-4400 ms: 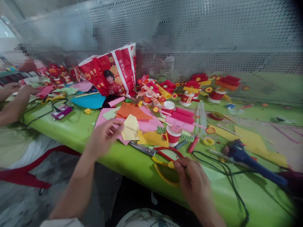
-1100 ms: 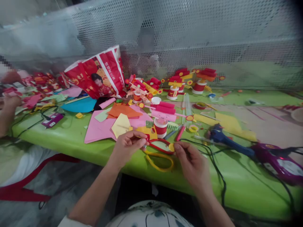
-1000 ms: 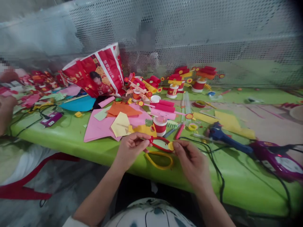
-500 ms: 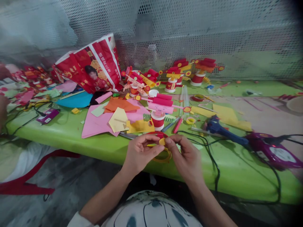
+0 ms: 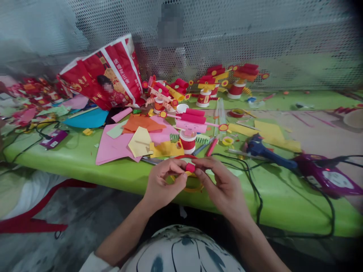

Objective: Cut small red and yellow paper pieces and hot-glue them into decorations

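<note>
Between my fingertips is a small red piece point(image 5: 190, 167), probably paper or foam, with a bit of yellow at its lower edge. My left hand point(image 5: 166, 180) pinches it from one side, and my right hand point(image 5: 222, 183) grips it from the other. Below and behind the fingers lies a yellow ring point(image 5: 195, 189) at the table's front edge, partly hidden. Just beyond my hands stands a paper-cup figure point(image 5: 187, 141) with a red band, a pink face, rolled red tubes on top and green zigzag arms.
Pink sheets point(image 5: 109, 147), a yellow cut-out point(image 5: 164, 150) and a cream pentagon point(image 5: 140, 141) lie left of the figure. A blue glue gun point(image 5: 269, 155), black cables and a purple power strip point(image 5: 326, 175) are to the right. A red bag point(image 5: 98, 81) and finished figures point(image 5: 203, 97) stand behind.
The small piece has turned in my fingers: its yellow round face showed before, and now its red side does. Both hands stay close together, shifted slightly left in view.
</note>
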`<state>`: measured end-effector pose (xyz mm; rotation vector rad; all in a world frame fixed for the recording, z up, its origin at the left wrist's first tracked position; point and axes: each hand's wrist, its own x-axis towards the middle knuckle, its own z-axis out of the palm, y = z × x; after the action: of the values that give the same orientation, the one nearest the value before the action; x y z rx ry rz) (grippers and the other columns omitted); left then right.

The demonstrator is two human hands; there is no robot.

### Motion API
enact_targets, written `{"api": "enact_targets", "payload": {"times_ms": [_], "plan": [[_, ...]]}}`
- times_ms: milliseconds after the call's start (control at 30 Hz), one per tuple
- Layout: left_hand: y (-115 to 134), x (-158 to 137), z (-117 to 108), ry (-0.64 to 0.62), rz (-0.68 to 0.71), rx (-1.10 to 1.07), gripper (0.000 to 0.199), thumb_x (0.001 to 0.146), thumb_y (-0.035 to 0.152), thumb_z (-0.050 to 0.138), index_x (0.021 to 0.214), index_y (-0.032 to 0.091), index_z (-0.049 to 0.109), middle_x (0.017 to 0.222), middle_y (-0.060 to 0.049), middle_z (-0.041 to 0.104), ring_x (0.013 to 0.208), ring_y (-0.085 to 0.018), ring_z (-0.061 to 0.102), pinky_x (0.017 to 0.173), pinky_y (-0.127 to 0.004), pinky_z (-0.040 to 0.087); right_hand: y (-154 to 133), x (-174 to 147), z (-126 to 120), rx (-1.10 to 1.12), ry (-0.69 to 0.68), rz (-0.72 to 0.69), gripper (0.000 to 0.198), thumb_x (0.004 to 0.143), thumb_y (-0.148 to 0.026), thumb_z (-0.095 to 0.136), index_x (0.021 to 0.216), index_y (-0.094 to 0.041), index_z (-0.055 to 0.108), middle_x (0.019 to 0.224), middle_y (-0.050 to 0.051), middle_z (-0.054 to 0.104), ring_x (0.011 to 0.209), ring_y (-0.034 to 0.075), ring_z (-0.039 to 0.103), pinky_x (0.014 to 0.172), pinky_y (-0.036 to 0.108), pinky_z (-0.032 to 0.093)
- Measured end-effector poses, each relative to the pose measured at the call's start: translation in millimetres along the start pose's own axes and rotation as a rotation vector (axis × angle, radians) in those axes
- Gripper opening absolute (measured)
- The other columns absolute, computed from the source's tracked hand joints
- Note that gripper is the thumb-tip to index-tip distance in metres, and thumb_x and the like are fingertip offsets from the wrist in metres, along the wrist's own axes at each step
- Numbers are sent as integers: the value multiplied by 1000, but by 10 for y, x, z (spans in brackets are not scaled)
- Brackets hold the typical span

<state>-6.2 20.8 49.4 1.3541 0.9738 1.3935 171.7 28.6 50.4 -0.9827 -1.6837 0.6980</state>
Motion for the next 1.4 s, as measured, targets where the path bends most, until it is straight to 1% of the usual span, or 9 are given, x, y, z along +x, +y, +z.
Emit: {"api": "enact_targets", "payload": {"times_ms": [133,267,433,667,767,933,1067,1233,1400], "plan": [[-29,40,-24,-15,-167,-294,19,72,21,82,70,19,64,91,-4,75,82,-16,71,74,-26,57,-41,-27,15,48,-31,7,11,99,-23,68,108,-25,74,98,2,74,92,17,68,81,28,55],[-12,69,-16,-22,-415,-546,20,64,20,80,68,18,60,83,-1,71,66,-10,66,63,-22,58,-65,-51,49,138,4,164,10,96,-32,71,95,-23,74,87,2,73,78,17,67,71,28,54],[12,65,-11,26,-621,-670,27,64,26,82,74,19,57,76,1,66,65,-9,65,53,-12,55,-76,-8,67,241,23,328,22,93,-40,73,82,-20,73,71,1,69,64,15,60,59,25,48],[20,51,-18,137,-808,-827,31,67,19,87,87,20,64,74,3,71,69,-8,74,52,-8,54,-116,28,69,351,21,396,28,89,-45,75,77,-20,72,64,0,65,59,14,58,54,24,46],[31,50,-1,103,-731,-747,31,66,25,91,81,18,65,72,2,72,66,-8,73,56,-10,58,-137,24,47,349,-16,383,30,92,-47,72,79,-20,73,68,1,67,61,14,60,56,24,48],[28,24,13,64,-384,-430,28,71,31,91,74,17,67,83,-1,75,68,-12,71,65,-22,64,-128,7,-3,285,-41,299,26,91,-47,76,91,-21,75,83,3,74,74,17,68,66,27,56],[80,-22,3,27,-165,-171,20,78,30,85,76,20,67,93,-4,76,77,-16,72,72,-29,62,-131,10,-27,160,-32,185,19,94,-41,75,90,-22,76,84,2,74,75,17,68,69,27,56],[148,-84,-5,-87,32,114,8,90,20,71,83,22,67,106,-9,75,98,-22,72,82,-32,58,-141,-3,-70,-79,5,26,14,100,-32,67,92,-22,73,85,3,75,77,18,68,69,29,54],[159,-100,-17,-137,160,356,8,91,16,67,88,24,65,108,-9,74,100,-23,71,88,-35,56,-97,-12,-126,-200,-17,-123,8,99,-29,68,102,-23,72,88,4,74,80,20,70,72,31,56]]}}
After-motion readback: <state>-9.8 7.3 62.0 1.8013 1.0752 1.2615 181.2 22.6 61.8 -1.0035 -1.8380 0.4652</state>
